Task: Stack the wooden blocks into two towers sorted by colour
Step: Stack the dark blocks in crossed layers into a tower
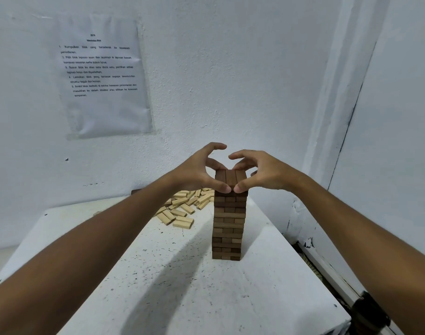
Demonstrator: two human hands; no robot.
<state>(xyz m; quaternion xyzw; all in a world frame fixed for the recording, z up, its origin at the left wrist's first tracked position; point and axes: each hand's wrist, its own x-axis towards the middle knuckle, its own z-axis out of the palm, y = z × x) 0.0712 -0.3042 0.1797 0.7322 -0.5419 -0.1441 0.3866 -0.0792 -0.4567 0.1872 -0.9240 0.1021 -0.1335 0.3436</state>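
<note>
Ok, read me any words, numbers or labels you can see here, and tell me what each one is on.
Sheet on the wall: printed heading and five numbered lines, too blurred to quote with confidence.
Dark tower: no lettering visible.
Light blocks: no lettering visible.
Table: only specks, no text.

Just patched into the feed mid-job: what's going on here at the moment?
A person is building the dark block tower on the white table. Both hands are at its top layer: the left hand and right hand pinch it from either side, thumbs meeting at the front, apparently squaring the blocks. The light blocks lie in a loose pile behind, not yet stacked.
</note>
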